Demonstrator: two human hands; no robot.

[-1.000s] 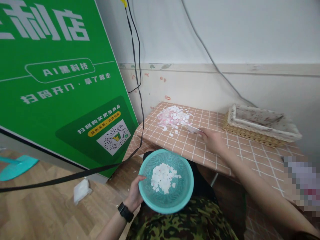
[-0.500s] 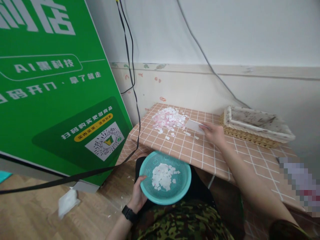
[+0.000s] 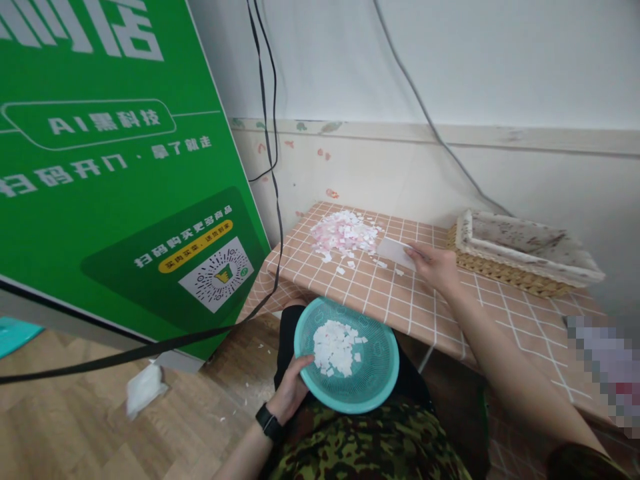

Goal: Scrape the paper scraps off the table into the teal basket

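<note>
My left hand [image 3: 291, 392] grips the left rim of a teal plastic colander [image 3: 377, 387] over my lap, thumb over the edge. Small white paper pieces [image 3: 336, 348] lie inside it, mostly left of its middle. On the checked tablecloth, my right hand [image 3: 434, 265] is closed on the right end of a flat white card [image 3: 397, 252]. The card's left end is beside a heap of white and pinkish paper scraps [image 3: 345, 232]; whether it touches the heap I cannot tell. A few loose scraps are scattered in front of the heap.
A cloth-lined wicker basket [image 3: 525, 257] stands at the back right of the table [image 3: 400, 303]. Left is a green sign panel [image 3: 115, 220], with a black strap [image 3: 279, 220] hanging before it. A white plastic packet [image 3: 145, 389] lies on the floor.
The colander has tilted and shifted slightly right, its paper pieces now sitting further left inside it. My right hand and the card stay beside the heap. The whole view has shifted a little.
</note>
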